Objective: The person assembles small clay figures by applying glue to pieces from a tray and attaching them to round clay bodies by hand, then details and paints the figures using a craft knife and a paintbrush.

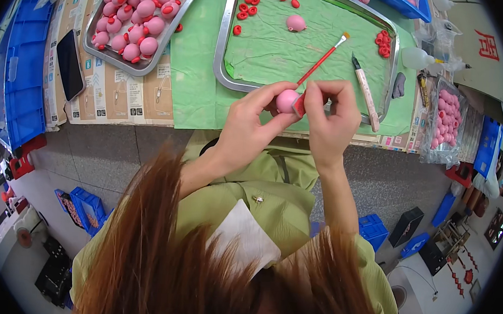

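Between its thumb and fingers, my left hand (247,121) holds a pink ball (286,100) just in front of the near edge of a metal tray (218,61). My right hand (332,125) pinches a small red piece with a greyish edge (299,105) against the ball's right side; its exact kind is unclear. Inside the tray, on a green lining, lie another pink ball (296,23), several red rings (247,9) at the far left and a cluster of red rings (383,43) at the right. A red-handled brush (323,61) lies just beyond my hands.
At the left stands a tray (152,68) heaped with pink balls bearing red parts, beside a phone (70,65). A pale pen-like tool (365,94) rests over the tray's right rim. Farther right are a squeeze bottle (416,58) and a bagged box of pink balls (448,119).
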### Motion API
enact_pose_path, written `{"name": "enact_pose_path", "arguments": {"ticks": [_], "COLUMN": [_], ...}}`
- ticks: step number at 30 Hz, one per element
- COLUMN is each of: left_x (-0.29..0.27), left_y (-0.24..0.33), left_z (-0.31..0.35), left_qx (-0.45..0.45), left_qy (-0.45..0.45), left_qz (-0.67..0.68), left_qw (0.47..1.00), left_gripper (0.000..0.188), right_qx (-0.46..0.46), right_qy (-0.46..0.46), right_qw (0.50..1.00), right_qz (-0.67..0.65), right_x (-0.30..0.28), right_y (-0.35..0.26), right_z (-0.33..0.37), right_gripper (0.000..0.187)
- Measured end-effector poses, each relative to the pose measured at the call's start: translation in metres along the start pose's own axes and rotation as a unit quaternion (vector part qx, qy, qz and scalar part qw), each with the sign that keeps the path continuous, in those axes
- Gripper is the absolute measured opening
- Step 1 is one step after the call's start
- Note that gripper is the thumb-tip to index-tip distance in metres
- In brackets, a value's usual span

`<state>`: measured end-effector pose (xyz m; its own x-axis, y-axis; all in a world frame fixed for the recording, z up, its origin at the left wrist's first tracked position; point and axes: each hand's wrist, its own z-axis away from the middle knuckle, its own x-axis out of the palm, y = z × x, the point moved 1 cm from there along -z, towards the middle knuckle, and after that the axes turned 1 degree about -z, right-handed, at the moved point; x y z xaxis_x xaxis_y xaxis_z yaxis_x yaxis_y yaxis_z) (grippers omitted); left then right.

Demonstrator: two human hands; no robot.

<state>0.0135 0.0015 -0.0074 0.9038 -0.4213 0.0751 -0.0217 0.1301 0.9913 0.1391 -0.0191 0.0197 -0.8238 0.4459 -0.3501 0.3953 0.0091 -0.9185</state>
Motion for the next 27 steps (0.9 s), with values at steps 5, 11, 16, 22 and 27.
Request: {"name": "enact_pose_path", "arguments": {"ticks": [5,11,16,22,27], "left_x": [0.0,-0.001,0.001,0.002,0.002], "left_y": [0.0,-0.001,0.01,0.006,0.003], "left_z": [-0.001,0.0,-0.001,-0.001,-0.002], "left_qx": [0.013,-0.009,-0.035,-0.014,0.019], "left_qy": [0.0,-0.013,-0.012,-0.021,-0.02], "left_qz": [0.021,0.044,0.052,0.048,0.039], "left_qw": [1.0,0.999,0.998,0.999,0.999], "left_gripper": [0.037,0.039,0.04,0.039,0.038], "right_qx": [-0.035,-0.099,0.107,0.117,0.001], "right_qy": [-0.011,-0.009,0.041,0.002,-0.028], "right_qw": [0.999,0.994,0.977,0.986,0.998], "right_qz": [-0.029,0.04,-0.179,-0.122,-0.055], "right_x": [0.002,-0.002,-0.017,-0.001,0.0], "right_y": [0.001,-0.001,0.01,0.005,-0.002], "right_z": [-0.001,-0.001,-0.014,-0.006,-0.003], "right_gripper": [0.009,0.007,0.007,0.008,0.008]}}
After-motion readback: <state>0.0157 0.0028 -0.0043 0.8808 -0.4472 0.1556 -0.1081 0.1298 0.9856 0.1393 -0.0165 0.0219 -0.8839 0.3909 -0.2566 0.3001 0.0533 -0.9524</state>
